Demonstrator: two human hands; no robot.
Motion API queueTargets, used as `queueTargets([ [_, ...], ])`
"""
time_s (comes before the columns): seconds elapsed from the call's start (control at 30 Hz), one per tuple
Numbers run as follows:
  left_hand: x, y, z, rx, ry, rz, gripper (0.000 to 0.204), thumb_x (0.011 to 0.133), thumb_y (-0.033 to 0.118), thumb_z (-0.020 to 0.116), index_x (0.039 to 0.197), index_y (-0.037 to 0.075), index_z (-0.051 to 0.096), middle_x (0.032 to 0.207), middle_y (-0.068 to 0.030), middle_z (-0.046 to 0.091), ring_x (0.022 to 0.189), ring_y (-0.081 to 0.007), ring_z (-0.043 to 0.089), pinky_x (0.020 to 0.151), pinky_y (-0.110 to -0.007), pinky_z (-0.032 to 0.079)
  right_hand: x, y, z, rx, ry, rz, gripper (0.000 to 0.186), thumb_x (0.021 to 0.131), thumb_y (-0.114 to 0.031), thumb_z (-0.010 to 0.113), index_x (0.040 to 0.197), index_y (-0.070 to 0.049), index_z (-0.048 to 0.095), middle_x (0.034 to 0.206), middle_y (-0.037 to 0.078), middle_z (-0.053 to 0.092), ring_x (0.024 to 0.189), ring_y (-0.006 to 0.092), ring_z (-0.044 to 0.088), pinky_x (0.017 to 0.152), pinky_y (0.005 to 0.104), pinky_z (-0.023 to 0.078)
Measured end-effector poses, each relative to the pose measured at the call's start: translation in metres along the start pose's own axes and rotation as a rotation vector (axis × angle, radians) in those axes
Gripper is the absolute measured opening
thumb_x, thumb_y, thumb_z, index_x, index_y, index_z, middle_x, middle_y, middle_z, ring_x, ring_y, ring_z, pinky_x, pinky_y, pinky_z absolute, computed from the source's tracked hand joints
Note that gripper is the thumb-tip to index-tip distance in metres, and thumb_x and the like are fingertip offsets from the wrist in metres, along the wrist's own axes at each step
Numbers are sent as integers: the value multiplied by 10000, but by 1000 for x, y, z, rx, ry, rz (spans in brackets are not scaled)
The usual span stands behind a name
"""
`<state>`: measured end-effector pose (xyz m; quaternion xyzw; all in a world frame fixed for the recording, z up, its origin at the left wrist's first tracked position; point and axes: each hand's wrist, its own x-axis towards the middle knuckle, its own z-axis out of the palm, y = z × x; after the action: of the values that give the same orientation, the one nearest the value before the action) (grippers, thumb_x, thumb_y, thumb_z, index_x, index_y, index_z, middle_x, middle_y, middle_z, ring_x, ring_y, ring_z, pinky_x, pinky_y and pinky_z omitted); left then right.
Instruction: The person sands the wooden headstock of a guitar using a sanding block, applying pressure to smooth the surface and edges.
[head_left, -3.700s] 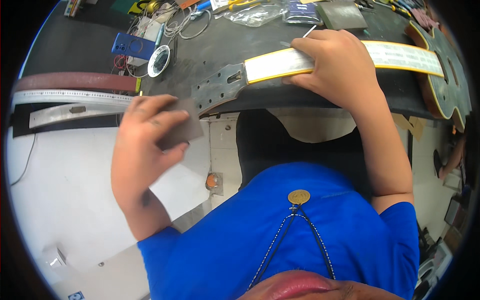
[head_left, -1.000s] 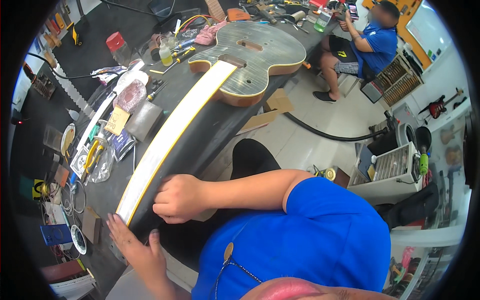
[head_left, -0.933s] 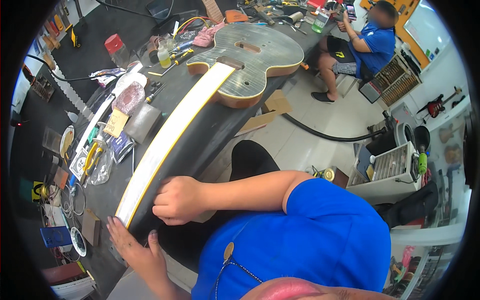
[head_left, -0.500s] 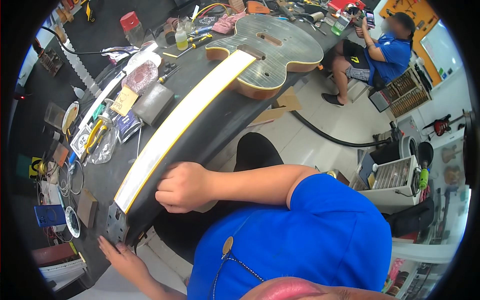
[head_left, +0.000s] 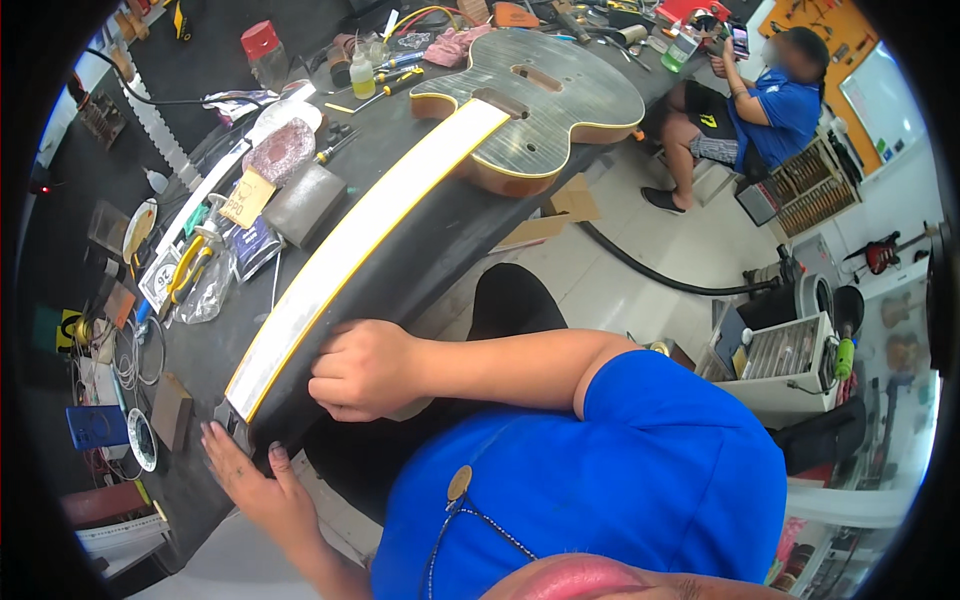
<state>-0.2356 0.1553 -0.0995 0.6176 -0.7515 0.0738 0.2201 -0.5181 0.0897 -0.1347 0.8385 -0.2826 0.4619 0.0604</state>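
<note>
An unfinished electric guitar lies along the dark bench, its grey-streaked body (head_left: 560, 110) at the far end. From it the neck (head_left: 370, 240) runs toward me, its long top face white with yellow edges. My left hand (head_left: 258, 487) is over the headstock (head_left: 232, 415) at the near end, fingers stretched and thumb apart, hiding most of it. Beside the neck, at the bench's front edge, my right hand (head_left: 365, 370) is closed in a fist. A pale edge shows under its wrist, but what the fingers hold, if anything, is hidden.
Left of the neck lie a grey block (head_left: 305, 205), yellow-handled pliers (head_left: 187, 270), a brown block (head_left: 171, 412) and a blue phone (head_left: 98, 427). A small bottle (head_left: 362, 76) stands near the body. A seated person (head_left: 770, 110) holds a phone at far right; a black hose (head_left: 670, 278) crosses the floor.
My left hand has moved up and forward, from beside the headstock's tip onto the headstock, and its fingers have spread. My right hand stays almost where it was.
</note>
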Motion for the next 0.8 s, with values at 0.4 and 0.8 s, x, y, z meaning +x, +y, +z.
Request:
queueTargets([
  [0.4, 5, -15, -18, -219, 44, -203, 719, 1185, 449, 578, 1742, 10, 460, 1798, -279, 445, 1672, -483, 409, 1367, -592, 308, 0, 0, 1, -23, 21, 15, 221, 818, -199, 828, 794, -155, 613, 738, -5, 583, 662, 218, 647, 657, 371, 556],
  [0.8, 5, -13, 3, -35, -6, 33, 765, 1170, 435, 601, 1760, -12, 407, 1800, -263, 448, 1685, -465, 387, 1392, -562, 275, -1, 0, 0, -14, 6, 20, 221, 815, -201, 824, 788, -153, 610, 743, 4, 589, 671, 232, 654, 652, 381, 558],
])
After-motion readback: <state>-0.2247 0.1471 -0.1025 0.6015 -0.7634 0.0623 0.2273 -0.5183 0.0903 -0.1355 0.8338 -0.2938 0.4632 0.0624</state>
